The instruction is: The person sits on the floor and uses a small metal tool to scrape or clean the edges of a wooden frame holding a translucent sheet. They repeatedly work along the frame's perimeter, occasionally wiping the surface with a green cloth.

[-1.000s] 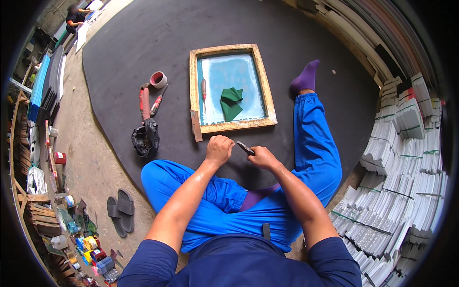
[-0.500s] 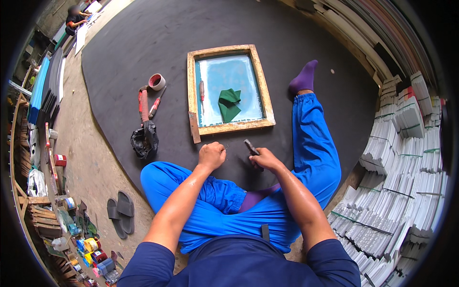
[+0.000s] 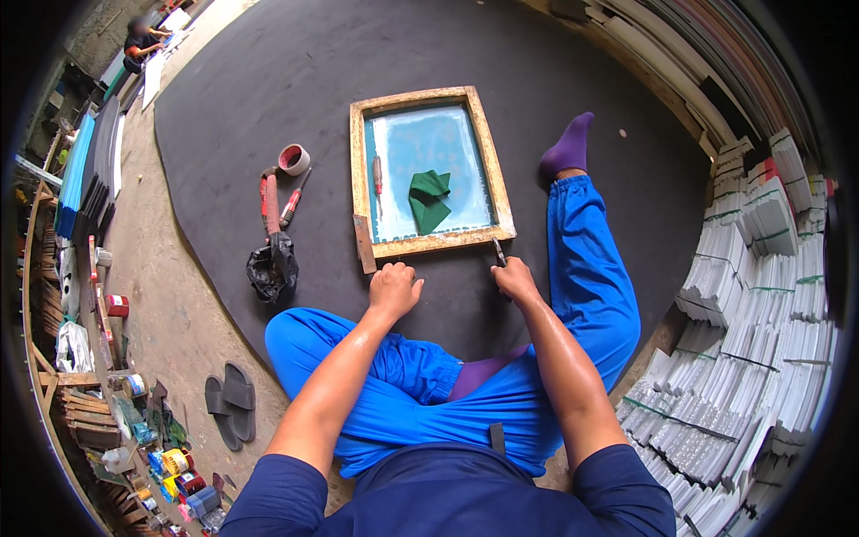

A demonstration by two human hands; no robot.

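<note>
Wooden screen frame (image 3: 431,240) near edge: right hand (image 3: 516,280) pinches small dark tool (image 3: 498,252) at corner; left hand (image 3: 394,290) curled, empty; should brace frame, work slowly.

Bare dark mat (image 3: 555,80) lies open beyond and right of the wooden frame (image 3: 359,170), which blocks the way straight ahead of both hands. Left of it stand obstacles — a tape roll (image 3: 293,158), red-handled tools (image 3: 268,201) and a black bag (image 3: 271,268). The outstretched blue leg (image 3: 591,268) closes the right side.
</note>
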